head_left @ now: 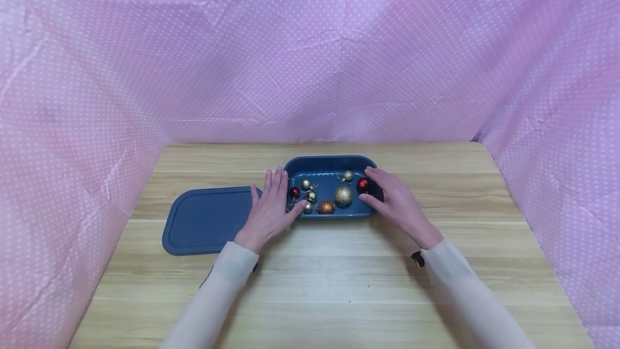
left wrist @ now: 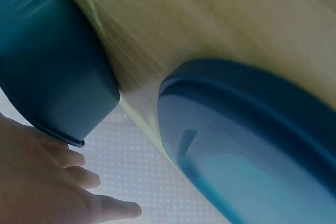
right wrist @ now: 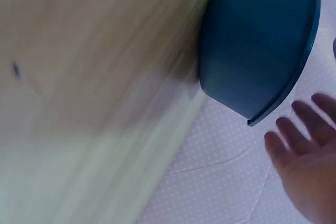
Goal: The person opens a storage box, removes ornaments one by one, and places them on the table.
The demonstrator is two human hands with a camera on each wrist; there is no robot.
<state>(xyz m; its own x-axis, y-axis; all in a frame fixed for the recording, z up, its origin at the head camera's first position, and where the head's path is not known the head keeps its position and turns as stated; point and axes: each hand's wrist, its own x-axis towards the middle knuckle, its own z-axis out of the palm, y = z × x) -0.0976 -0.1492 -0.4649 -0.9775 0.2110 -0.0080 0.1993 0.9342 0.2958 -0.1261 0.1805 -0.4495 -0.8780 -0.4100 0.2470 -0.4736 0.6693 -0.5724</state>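
Observation:
A dark blue box (head_left: pixel 329 162) stands on the table and holds several Christmas baubles. Inside lie a large gold glitter bauble (head_left: pixel 343 196), a copper one (head_left: pixel 325 207), a red one (head_left: pixel 363 185) on the right, a dark red one (head_left: pixel 294 193) on the left and several small gold ones. At the box's left end, my left hand (head_left: pixel 271 206) has its fingers straight along the rim and its thumb over the front corner. My right hand (head_left: pixel 398 201) is by the right end, fingers loosely extended, nothing held. The right wrist view shows those fingers just off the box wall (right wrist: pixel 257 40).
Left of the box lies a flat blue lid (head_left: pixel 205 220) with a raised edge, partly under my left hand. The wooden table (head_left: pixel 329 295) backs onto a pink dotted cloth (head_left: pixel 329 69) that also hangs at both sides.

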